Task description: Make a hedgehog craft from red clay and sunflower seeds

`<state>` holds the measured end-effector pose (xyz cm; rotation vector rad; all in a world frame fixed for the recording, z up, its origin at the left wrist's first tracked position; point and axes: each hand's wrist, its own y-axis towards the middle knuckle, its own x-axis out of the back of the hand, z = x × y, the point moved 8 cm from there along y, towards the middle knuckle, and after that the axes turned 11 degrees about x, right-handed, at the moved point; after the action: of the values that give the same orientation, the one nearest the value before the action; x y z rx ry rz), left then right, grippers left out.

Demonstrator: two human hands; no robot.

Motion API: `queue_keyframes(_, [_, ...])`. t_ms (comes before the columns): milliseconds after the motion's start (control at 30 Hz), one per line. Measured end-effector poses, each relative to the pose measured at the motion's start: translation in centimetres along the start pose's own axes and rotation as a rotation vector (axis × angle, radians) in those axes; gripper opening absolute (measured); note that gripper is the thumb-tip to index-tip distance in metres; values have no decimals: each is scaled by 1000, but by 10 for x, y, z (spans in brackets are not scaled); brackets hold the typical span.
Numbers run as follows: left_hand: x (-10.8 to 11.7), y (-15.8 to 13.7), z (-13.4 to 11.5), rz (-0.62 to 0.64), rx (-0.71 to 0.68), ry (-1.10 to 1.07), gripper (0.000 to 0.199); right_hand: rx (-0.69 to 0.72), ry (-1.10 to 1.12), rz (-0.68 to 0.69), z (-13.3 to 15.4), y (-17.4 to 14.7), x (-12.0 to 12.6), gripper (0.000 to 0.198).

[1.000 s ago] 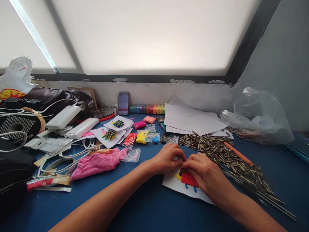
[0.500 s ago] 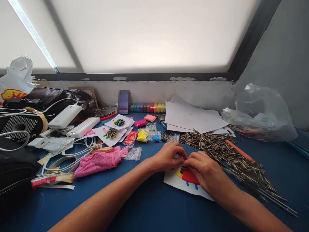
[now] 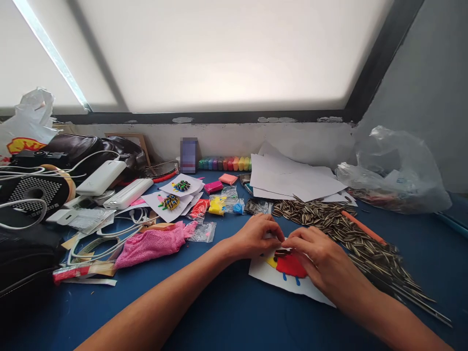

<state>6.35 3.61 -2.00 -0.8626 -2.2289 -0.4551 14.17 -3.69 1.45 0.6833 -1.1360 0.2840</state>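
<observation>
Blue surface, heap of striped sunflower seeds, white paper sheet below left hand and right hand, each grip narrow, any held item impossible to tell, red-and-yellow clay figure on the paper, dark seeds atop its red.

Bright pale window, dark frame; grey wall.

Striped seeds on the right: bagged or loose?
Loose. The striped seeds lie piled openly on the blue table, no bag around them.

way to white sheet over near tabletop; seed pile obstructs right.
</observation>
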Motion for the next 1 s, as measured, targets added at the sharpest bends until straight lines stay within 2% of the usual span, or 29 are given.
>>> queue_keyframes(133, [0, -1, 0, 10, -3, -29, 5, -82, -29, -50, -15, -11, 5, 21])
queue_keyframes(400, [1, -1, 0, 5, -1, -55, 5, -212, 75, 71, -23, -15, -8, 14])
queue_keyframes(600, [4, -2, -2, 48, 11, -77, 6, -211, 68, 73, -23, -12, -11, 16])
queue_keyframes(800, [9, -5, -3, 224, -28, -190, 7, -189, 61, 93, -21, -10, -13, 19])
queue_keyframes(1000, [7, -4, -2, 241, -47, -206, 7, -171, 35, 92, -19, -10, -13, 19])
